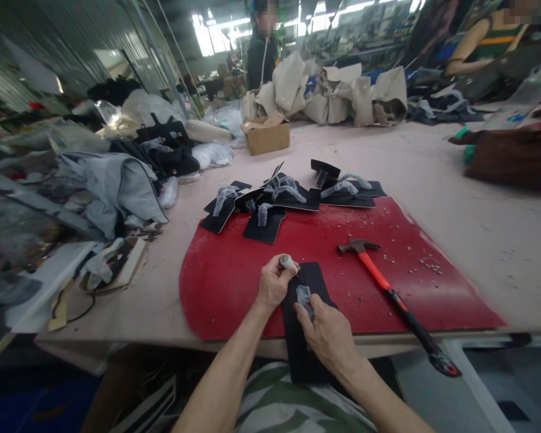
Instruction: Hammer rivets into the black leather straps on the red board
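Note:
A long black panel [314, 273] lies over the near edge of the red board [234, 270], its lower end reaching past the table toward my lap. My left hand [273, 282] is closed on a small white roll [288, 263] at the panel's upper left edge. Grey plastic wrapping [303, 294] sits on the middle of the panel, and the fingers of my right hand [327, 328] pinch it from the right. What the wrapping covers is hidden.
Several black pieces with wrapped straps [264, 233] lie along the board's far edge. A red-handled hammer [383, 279] rests at right among small bits. Behind are a cardboard box [270, 138], beige pieces [338, 99] and a standing person [258, 57]. Grey fabric [117, 186] lies left.

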Demonstrator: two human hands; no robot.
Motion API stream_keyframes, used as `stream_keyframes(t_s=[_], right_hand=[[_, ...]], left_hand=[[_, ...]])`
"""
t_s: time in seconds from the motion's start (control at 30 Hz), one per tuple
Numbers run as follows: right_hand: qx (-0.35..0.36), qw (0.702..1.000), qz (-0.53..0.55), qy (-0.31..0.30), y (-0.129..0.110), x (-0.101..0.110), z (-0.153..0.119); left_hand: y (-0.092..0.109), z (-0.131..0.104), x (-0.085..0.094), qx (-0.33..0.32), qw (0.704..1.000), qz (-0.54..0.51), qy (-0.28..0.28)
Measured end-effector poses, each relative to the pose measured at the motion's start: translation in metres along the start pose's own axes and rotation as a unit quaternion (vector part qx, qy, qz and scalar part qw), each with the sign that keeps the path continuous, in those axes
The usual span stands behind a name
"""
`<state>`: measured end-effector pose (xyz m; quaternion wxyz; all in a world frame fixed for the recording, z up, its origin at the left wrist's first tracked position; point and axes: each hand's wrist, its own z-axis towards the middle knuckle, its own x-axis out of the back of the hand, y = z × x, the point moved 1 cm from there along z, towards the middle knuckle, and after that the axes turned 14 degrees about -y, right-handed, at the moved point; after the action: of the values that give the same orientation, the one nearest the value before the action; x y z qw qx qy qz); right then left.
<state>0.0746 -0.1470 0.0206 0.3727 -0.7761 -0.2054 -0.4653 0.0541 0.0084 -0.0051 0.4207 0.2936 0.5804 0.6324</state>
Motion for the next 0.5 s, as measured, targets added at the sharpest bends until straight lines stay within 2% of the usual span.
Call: stream_keyframes(t_s=[0.5], right_hand=[[-0.008,0.999,0.011,-0.031,-0.0072,0.0071,-0.0006]], left_hand=[[-0.0015,-0.0016,0.0007,0.010,0.997,0.069,-0.019]])
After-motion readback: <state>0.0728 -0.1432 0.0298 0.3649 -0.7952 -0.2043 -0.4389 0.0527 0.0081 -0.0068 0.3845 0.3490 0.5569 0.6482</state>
